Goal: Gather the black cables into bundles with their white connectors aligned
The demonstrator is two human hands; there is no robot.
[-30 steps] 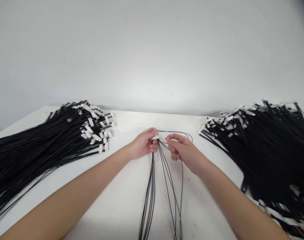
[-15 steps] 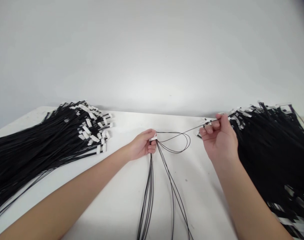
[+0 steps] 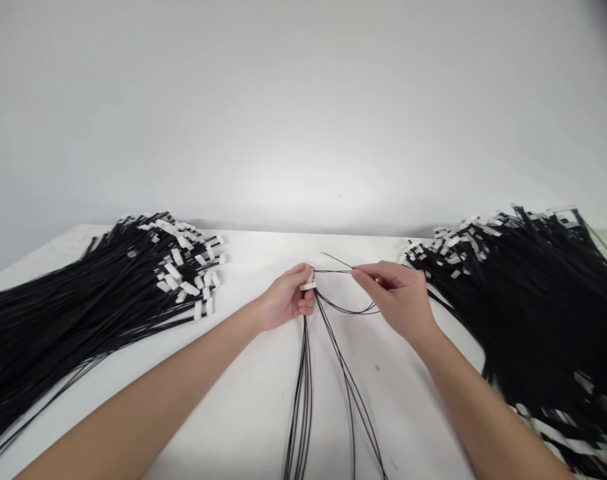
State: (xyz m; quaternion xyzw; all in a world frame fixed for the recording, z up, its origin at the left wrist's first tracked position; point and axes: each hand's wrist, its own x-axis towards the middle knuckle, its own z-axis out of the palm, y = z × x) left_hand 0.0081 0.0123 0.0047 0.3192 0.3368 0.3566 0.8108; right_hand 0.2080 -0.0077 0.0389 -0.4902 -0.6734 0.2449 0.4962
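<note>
My left hand (image 3: 289,297) is closed around a white connector (image 3: 308,286), with its thumb on top. Several thin black wires (image 3: 298,400) hang straight down below that hand, and a few more fan out from the connector's right side. My right hand (image 3: 396,290) pinches a black wire (image 3: 337,259) between thumb and fingertips; its free end points up and left toward the connector. A wire loop (image 3: 346,311) runs from the connector to the right and passes behind the right hand. What else the right fingers may hold is hidden.
A large pile of black cables (image 3: 73,280) with white connector ends lies on the left of the white table (image 3: 248,400). Another pile of black cables (image 3: 528,300) covers the right side. Behind the table stands a pale wall (image 3: 303,120).
My right hand has come left, close to the connector, and turned over. The wire that was stretched taut to the right now has its end pointing back left. My left hand has barely moved.
</note>
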